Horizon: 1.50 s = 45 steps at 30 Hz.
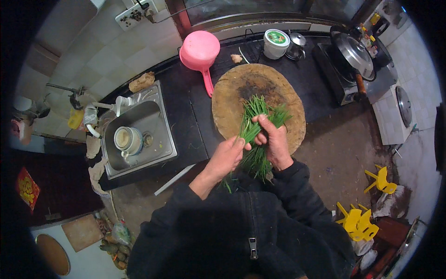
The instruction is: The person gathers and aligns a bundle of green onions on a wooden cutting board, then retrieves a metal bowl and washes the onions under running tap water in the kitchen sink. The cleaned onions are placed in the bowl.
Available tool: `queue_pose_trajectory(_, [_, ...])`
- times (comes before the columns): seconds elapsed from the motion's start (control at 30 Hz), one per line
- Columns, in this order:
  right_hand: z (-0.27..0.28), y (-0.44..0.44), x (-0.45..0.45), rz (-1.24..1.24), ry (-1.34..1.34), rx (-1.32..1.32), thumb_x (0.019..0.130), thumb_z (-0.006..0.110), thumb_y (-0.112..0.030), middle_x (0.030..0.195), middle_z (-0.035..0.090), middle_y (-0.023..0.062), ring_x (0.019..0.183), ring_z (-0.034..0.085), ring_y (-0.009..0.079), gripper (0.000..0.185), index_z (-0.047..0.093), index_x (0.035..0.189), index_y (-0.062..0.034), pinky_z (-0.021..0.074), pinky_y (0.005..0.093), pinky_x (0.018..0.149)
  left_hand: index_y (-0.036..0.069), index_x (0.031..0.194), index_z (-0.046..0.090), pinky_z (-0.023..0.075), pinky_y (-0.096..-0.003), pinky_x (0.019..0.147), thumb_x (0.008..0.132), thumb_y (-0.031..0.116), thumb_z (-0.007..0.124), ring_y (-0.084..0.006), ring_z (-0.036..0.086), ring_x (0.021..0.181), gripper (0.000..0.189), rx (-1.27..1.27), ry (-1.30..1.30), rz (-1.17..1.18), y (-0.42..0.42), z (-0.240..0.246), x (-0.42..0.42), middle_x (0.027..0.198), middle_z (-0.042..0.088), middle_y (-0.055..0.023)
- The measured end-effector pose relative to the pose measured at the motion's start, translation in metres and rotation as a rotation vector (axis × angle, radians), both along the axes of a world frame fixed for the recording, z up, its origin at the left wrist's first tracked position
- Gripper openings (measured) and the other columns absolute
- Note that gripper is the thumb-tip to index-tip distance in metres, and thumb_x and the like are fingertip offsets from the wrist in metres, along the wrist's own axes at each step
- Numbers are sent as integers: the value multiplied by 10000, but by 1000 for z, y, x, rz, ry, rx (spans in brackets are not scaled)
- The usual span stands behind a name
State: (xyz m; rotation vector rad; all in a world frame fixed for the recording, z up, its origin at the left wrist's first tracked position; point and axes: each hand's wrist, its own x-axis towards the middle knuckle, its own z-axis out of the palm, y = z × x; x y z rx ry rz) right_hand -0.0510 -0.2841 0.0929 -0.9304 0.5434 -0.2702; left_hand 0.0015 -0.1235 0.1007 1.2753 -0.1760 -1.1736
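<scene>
A bunch of long, thin green leaves (pixel 256 130), perhaps garlic chives, is held between both hands above the near part of a round wooden chopping block (pixel 224 94). My left hand (pixel 228 151) grips it from the left, thumb on top of the stems. From the right, my right hand (pixel 273 139) has its fingers closed around the leaves, thumb pointing up and left. Some leaves fan out over the block, while others hang below the hands toward the dark jacket. The block's far middle is darkly stained.
A pink plastic ladle (pixel 200 50) lies behind the block, near a lidded white tub (pixel 276 45). On the left is a steel sink (pixel 167 139) with stacked bowls (pixel 127 139). A lidded wok (pixel 355 59) stands on the stove at right. Yellow chairs (pixel 357 223) are on the floor.
</scene>
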Motion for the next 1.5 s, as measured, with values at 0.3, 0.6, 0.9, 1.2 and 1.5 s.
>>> queue_pose_trajectory(0.3, [6, -76, -18, -415, -20, -38, 955, 596, -335, 679, 479, -35, 547, 448, 86, 235, 607, 866, -118, 398, 233, 514, 77, 1009, 553, 215, -194, 427, 1032, 364, 431, -19, 267, 486, 312, 128, -80, -10, 16, -4, 10, 600, 338, 90])
queue_pose_trajectory(0.6, [24, -51, -12, 98, -42, -117, 974, 558, -347, 679, 488, 7, 542, 469, 115, 296, 568, 850, -78, 486, 279, 557, 84, 965, 534, 211, -201, 409, 1042, 330, 407, -26, 267, 468, 287, 0, -11, 40, 11, 8, 23, 589, 339, 77])
queue_pose_trajectory(0.9, [9, -17, 6, 107, 27, -157, 926, 627, -234, 557, 413, -33, 462, 380, 76, 202, 610, 895, -35, 341, 254, 465, 60, 972, 553, 221, -209, 416, 1036, 353, 408, -23, 275, 479, 333, 25, -80, -74, 9, 1, 17, 597, 344, 88])
queue_pose_trajectory(1.2, [39, -94, -19, -100, -152, -126, 989, 541, -329, 798, 572, 8, 655, 528, 109, 245, 550, 879, -110, 451, 264, 595, -5, 1130, 540, 236, -207, 393, 1013, 556, 273, -68, 279, 473, 633, -278, 326, 200, 32, -5, 49, 694, 350, 27])
queue_pose_trajectory(1.5, [15, 9, 7, 231, -33, -239, 892, 677, -188, 813, 617, -6, 695, 552, 72, 180, 643, 979, -34, 442, 228, 605, 42, 1261, 502, 229, -204, 431, 968, 671, 175, -66, 283, 509, 767, -240, 199, 156, -6, 17, 42, 761, 427, 17])
